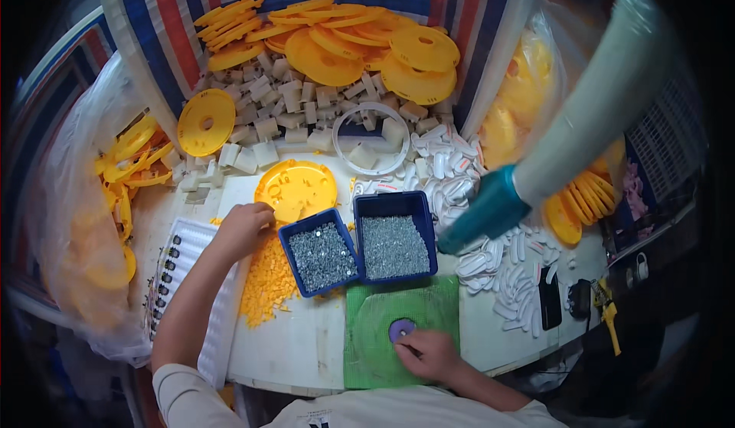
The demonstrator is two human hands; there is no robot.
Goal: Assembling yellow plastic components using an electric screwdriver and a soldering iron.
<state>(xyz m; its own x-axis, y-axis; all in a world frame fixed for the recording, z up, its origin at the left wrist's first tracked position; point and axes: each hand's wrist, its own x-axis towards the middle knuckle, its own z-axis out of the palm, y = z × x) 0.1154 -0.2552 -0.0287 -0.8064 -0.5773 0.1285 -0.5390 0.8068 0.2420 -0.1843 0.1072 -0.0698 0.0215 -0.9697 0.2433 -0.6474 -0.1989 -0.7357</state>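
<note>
My left hand is at the near left rim of a round yellow plastic cover with moulded posts inside. Its fingers are bent closed on that rim; the thumb is mostly hidden. On a green mat lies a round purple piece in the middle. My right hand is closed in a pinch at the purple piece's near edge; what the fingertips hold is too small to make out. Two blue bins stand beyond the mat: the left bin and the right bin, both full of small metal parts.
Small yellow pieces are heaped beside the left bin. Behind lie white blocks, yellow discs and a clear ring. White curved parts spread at right under a thick hose with a teal nozzle. A white ridged tray stands left.
</note>
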